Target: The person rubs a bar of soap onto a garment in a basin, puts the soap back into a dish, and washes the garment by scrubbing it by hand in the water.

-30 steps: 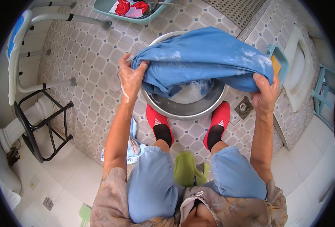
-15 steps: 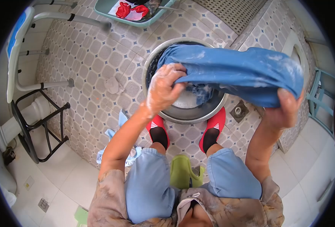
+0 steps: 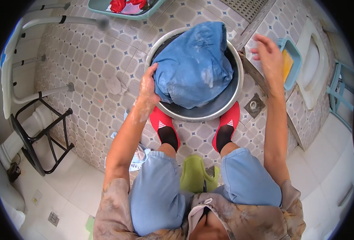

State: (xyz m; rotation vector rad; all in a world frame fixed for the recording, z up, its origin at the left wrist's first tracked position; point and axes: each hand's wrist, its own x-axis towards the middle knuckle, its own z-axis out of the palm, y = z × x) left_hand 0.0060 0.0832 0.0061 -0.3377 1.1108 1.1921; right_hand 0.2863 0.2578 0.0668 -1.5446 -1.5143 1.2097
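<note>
Because the head view is ringed in black, the outer things are cut off: the tub (image 3: 136, 17) with red stuff in it at the top, the grate (image 3: 247, 6) beside it, the rack (image 3: 339, 96) at the right. The blue cloth (image 3: 193, 68) lies heaped in the basin (image 3: 189, 119), white suds smeared on it, and hides most of the basin's inside. The left hand (image 3: 147, 86) is at the basin's left rim, thumb against the cloth; its fingers are out of sight, so I cannot tell how tightly it is closed. Under the left forearm, printed fabric (image 3: 140, 159) is partly covered, and the green stool (image 3: 192, 172) shows only in part between the knees.

The right hand (image 3: 268, 56) is up off the cloth, fingers parted and slightly bent, between the basin and a tray (image 3: 295, 73) holding something yellow. Beyond the tray is the toilet pan (image 3: 312, 66). Red shoes (image 3: 159, 117) stand close to the basin's near rim, with a drain (image 3: 255, 105) to their right.

Patterned floor runs from the basin to the chair (image 3: 8, 80), with a rag (image 3: 115, 85) lying on it. On the right, a raised tiled edge limits the room beside the basin.
</note>
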